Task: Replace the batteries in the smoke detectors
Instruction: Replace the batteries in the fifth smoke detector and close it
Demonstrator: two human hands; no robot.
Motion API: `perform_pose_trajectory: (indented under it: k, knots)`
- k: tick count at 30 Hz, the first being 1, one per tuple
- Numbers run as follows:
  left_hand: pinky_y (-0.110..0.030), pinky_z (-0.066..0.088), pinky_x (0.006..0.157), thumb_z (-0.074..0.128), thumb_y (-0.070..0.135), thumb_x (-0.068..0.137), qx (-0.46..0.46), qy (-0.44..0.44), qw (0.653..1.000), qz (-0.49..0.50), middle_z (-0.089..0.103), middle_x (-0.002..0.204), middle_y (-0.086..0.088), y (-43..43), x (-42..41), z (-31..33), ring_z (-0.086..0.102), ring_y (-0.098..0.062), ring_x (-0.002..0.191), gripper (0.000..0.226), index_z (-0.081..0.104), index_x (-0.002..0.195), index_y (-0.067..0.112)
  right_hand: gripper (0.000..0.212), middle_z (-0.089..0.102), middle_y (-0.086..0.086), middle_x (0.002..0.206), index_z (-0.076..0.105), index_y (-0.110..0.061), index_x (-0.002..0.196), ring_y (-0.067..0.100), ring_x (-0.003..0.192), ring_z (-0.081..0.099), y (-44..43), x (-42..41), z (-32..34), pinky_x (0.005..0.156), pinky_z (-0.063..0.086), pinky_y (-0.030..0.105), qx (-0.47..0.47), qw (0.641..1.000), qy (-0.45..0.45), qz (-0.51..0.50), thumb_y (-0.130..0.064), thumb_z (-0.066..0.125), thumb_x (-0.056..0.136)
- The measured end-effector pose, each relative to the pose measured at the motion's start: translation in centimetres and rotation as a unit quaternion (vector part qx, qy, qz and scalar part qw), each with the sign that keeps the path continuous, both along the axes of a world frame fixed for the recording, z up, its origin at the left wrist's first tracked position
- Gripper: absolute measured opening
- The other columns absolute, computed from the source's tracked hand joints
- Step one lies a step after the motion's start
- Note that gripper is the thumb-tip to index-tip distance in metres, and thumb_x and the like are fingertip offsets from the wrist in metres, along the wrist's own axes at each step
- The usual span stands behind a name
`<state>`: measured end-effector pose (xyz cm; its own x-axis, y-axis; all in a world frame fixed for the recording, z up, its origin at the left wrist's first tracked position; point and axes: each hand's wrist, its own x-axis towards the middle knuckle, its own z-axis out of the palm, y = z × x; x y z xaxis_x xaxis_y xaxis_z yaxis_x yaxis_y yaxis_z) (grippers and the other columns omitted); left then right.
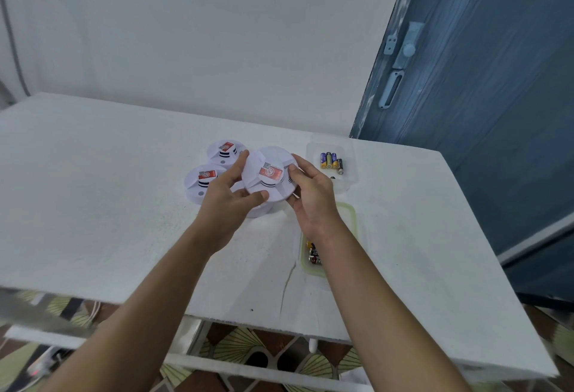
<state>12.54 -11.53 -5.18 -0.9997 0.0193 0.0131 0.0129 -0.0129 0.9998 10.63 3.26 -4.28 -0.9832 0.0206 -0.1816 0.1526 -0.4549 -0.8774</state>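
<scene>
A round white smoke detector [269, 174] with a red label is held above the table, tilted toward me. My left hand [226, 196] grips its left and lower rim. My right hand [310, 193] grips its right rim. Two more white detectors lie on the table behind my left hand, one [224, 151] farther back and one [201, 182] nearer. Another white round part [257, 210] lies under the held one, mostly hidden. A clear tray [348, 155] at the back right holds several blue-and-yellow batteries [330, 161]. A green-rimmed container [351, 214] under my right wrist holds dark batteries [313, 256].
The white table [108, 205] has a crack at its front edge [287, 286]. A blue door [481, 96] with a latch stands at the right. A white wall is behind. Patterned floor and cables show below the table's front edge.
</scene>
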Motion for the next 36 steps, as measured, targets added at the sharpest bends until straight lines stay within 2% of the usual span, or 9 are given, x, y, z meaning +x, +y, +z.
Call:
perform_pose_trajectory:
  k: [7,11,16,19,24,30,33,35,36]
  knots:
    - [-0.014,0.053,0.074,0.070,0.001,0.084,0.003,0.002,1.000,-0.003,0.060,0.128,0.014,-0.3,0.1,0.0,0.064,0.005,0.101,0.075,0.039,0.146,0.028,0.031,0.075,0.005,0.108,0.064,-0.009,0.130,0.015,0.091,0.072,-0.3,-0.2,-0.3,0.079,0.061,0.033,0.004,1.000,0.003,0.006,-0.007,0.052,0.101]
    - [-0.022,0.055,0.080,0.074,0.002,0.080,-0.010,0.012,0.999,-0.040,0.067,0.117,0.017,-1.4,0.6,0.1,0.065,-0.006,0.107,0.077,0.041,0.141,0.033,0.029,0.074,0.008,0.110,0.065,-0.007,0.128,0.016,0.090,0.071,-0.9,-0.7,-0.3,0.075,0.060,0.030,0.004,1.000,-0.005,0.018,-0.008,0.054,0.100]
    - [-0.033,0.059,0.083,0.087,0.012,0.067,-0.128,0.050,0.990,-0.023,0.062,0.123,0.010,-3.7,0.5,0.7,0.066,-0.013,0.106,0.090,0.041,0.140,0.035,0.030,0.072,0.011,0.114,0.062,-0.012,0.129,0.016,0.090,0.071,-3.2,-1.6,-0.2,0.077,0.059,0.032,0.034,0.999,-0.022,0.035,-0.011,0.059,0.099]
    - [-0.025,0.057,0.077,0.086,0.012,0.068,-0.130,0.063,0.990,0.011,0.066,0.112,0.021,-5.7,0.1,0.5,0.068,-0.010,0.100,0.079,0.048,0.118,0.060,0.030,0.071,0.011,0.115,0.061,-0.016,0.125,0.021,0.097,0.069,-5.1,-2.5,-0.3,0.087,0.056,0.037,0.100,0.993,-0.031,0.045,-0.019,0.063,0.095]
    - [-0.027,0.057,0.077,0.093,0.031,0.055,-0.182,0.034,0.978,0.092,0.058,0.122,0.020,-9.9,-1.0,-0.6,0.064,-0.007,0.101,0.089,0.046,0.130,0.034,0.022,0.068,-0.003,0.114,0.066,-0.022,0.115,0.016,0.108,0.064,-8.9,-4.7,-0.1,0.097,0.052,0.035,0.216,0.971,-0.009,0.099,-0.027,0.056,0.095]
    - [-0.036,0.053,0.090,0.092,0.035,0.057,-0.240,0.020,0.958,0.153,0.050,0.132,0.012,-14.7,-3.4,-1.7,0.054,-0.010,0.112,0.095,0.041,0.136,0.029,0.033,0.067,-0.001,0.122,0.068,-0.016,0.121,0.018,0.117,0.058,-13.6,-6.9,0.4,0.104,0.045,0.037,0.327,0.933,0.045,0.144,-0.026,0.046,0.099]
    - [-0.036,0.049,0.093,0.089,0.031,0.063,-0.251,0.008,0.954,0.164,0.049,0.131,0.012,-17.1,-4.9,-2.0,0.053,-0.014,0.112,0.101,0.031,0.146,0.026,0.029,0.066,0.007,0.103,0.065,-0.007,0.108,0.025,0.099,0.057,-16.1,-8.1,0.8,0.088,0.047,0.036,0.366,0.912,0.055,0.175,-0.022,0.040,0.100]
    - [-0.036,0.044,0.096,0.087,0.033,0.066,-0.282,-0.001,0.944,0.173,0.050,0.134,0.008,-18.6,-5.8,-2.3,0.050,-0.015,0.118,0.100,0.030,0.147,0.023,0.021,0.057,-0.002,0.084,0.057,-0.016,0.091,0.020,0.081,0.050,-17.6,-8.9,0.9,0.074,0.040,0.034,0.397,0.894,0.059,0.196,-0.023,0.038,0.099]
    - [-0.035,0.043,0.096,0.087,0.033,0.066,-0.294,-0.009,0.940,0.174,0.051,0.135,0.006,-19.2,-6.3,-2.5,0.049,-0.016,0.120,0.096,0.033,0.145,0.022,0.021,0.057,-0.004,0.088,0.057,-0.018,0.095,0.017,0.084,0.049,-18.3,-9.4,0.8,0.076,0.038,0.033,0.414,0.884,0.060,0.211,-0.025,0.037,0.099]
